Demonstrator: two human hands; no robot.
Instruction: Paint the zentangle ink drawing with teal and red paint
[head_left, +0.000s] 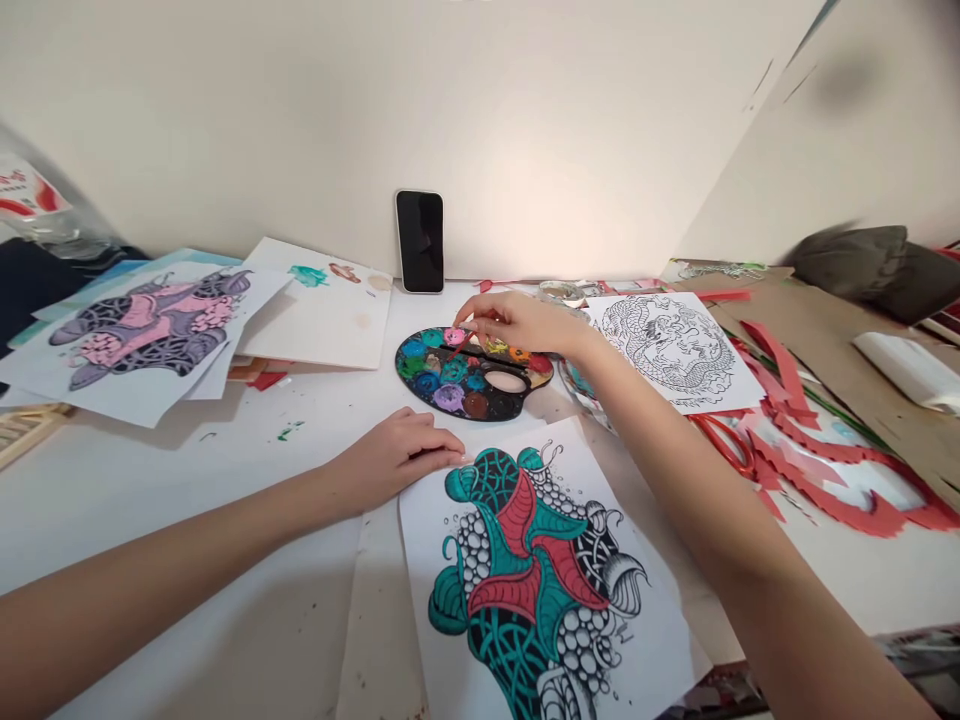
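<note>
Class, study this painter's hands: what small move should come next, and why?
Probably load the thin brush at the palette: the right hand holds it there, and the drawing, with the left hand at its edge, is only partly coloured.

The palette point(474, 368) lies on the table point(247, 560) at the frame's centre, under the right hand point(517, 320). Behind it, the phone point(421, 242) leans on the wall point(540, 130); before it, at lower centre, lies a drawing point(536, 565), the left hand point(401, 455) at its upper left edge. Papers point(157, 335) at left overlap a board point(330, 325). Right of centre, another drawing point(667, 350) overlaps paper scraps point(840, 505).
</note>
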